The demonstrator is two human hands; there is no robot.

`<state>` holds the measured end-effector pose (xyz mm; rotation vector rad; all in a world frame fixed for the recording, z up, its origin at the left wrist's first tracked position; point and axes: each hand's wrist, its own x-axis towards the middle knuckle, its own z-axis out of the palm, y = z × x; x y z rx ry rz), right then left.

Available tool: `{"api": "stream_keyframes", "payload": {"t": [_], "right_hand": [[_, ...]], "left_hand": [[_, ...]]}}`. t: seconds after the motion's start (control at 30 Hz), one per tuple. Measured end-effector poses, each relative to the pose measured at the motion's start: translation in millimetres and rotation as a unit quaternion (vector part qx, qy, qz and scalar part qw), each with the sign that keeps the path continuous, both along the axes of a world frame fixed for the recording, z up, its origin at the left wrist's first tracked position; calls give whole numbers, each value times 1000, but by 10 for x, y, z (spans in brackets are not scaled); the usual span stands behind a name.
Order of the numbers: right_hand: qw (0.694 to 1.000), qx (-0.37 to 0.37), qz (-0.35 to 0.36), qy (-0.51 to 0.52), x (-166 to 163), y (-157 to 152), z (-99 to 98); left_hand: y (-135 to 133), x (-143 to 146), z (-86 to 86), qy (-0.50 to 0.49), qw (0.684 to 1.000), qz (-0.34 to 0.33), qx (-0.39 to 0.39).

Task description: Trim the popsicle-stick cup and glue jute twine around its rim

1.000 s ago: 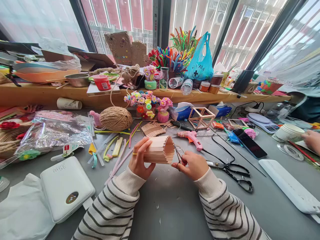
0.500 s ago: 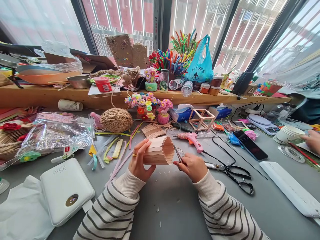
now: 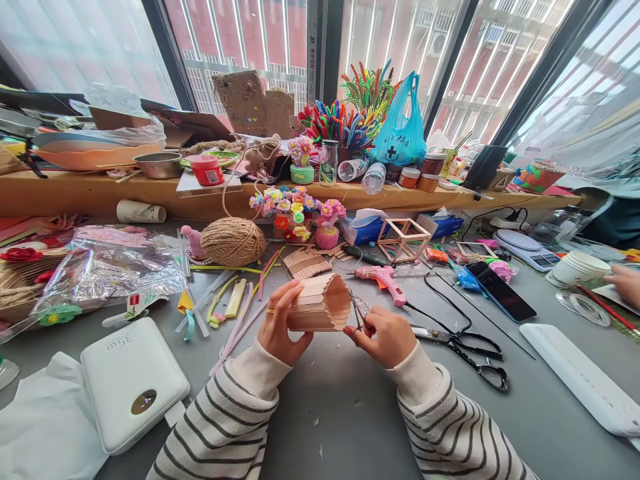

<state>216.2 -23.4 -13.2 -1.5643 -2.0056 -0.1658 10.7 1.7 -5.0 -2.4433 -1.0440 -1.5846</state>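
Wooden-stick cup (image 3: 309, 312), sideways above the tabletop (image 3: 357, 427), clasped in left hand (image 3: 280, 327); mouth turned slightly toward the camera since a moment ago, seemingly easing access for small scissors (image 3: 357, 309) pinched in right hand (image 3: 388, 337).

The left hand (image 3: 280, 327) hides one end of the wooden-stick cup (image 3: 316, 308). The right hand (image 3: 389, 337) partly covers the small scissors (image 3: 358, 307); whether their blades touch wood is hard to say. Another person's hand (image 3: 625, 285) is cut off rightward.
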Motion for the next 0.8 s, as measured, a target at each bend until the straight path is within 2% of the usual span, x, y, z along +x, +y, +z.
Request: {"api": "stream_keyframes", "payload": {"t": [0.33, 0.47, 0.57, 0.8], "right_hand": [[993, 100, 46, -53, 46, 39, 30], [991, 110, 62, -49, 56, 44, 39], [995, 79, 58, -28, 59, 33, 60], [997, -55, 45, -18, 86, -18, 135]], "left_hand": [[-25, -22, 5, -5, 1000, -3, -5], [-17, -16, 20, -8, 1000, 1, -7], [-18, -8, 29, -10, 1000, 4, -14], [-23, 2, 38, -2, 1000, 8, -9]]}}
